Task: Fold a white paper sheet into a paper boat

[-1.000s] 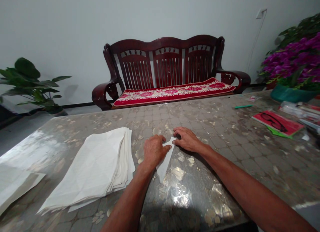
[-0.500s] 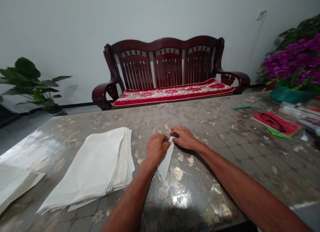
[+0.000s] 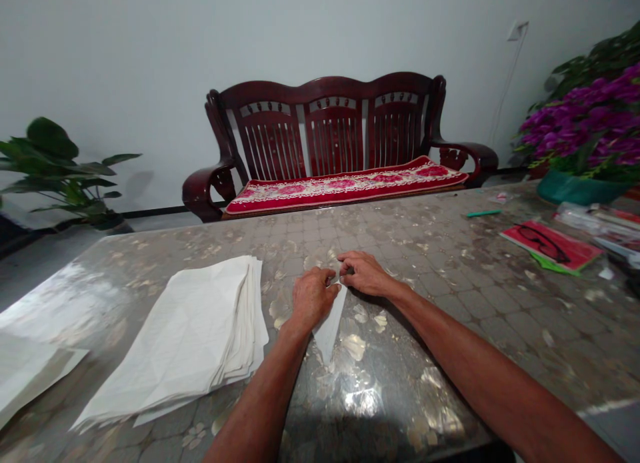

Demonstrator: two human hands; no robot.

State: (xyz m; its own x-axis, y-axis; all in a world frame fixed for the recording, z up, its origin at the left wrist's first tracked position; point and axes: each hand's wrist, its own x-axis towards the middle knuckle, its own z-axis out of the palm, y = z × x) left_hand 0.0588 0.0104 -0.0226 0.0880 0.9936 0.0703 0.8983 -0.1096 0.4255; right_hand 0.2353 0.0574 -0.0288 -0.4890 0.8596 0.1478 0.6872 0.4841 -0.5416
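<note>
A narrow, folded piece of white paper lies on the table between my forearms, its pointed end toward me. My left hand is closed on its upper left side, with thumb and fingers near the far tip. At that same far end, my right hand pinches the paper from the right, fingers bent and thumb tucked below. The two thumbs nearly meet there, and the fingers hide part of the far end. Left of my left arm rests a thick stack of creased white paper sheets.
More white paper lies at the left edge of the patterned table. To the right are a green pen, dark glasses on a red booklet and a teal flowerpot. A wooden bench stands beyond.
The right hand's fingers have shifted slightly left and curled more at the paper's far end. The left hand and the folded paper stay almost in place. The view has moved slightly.
</note>
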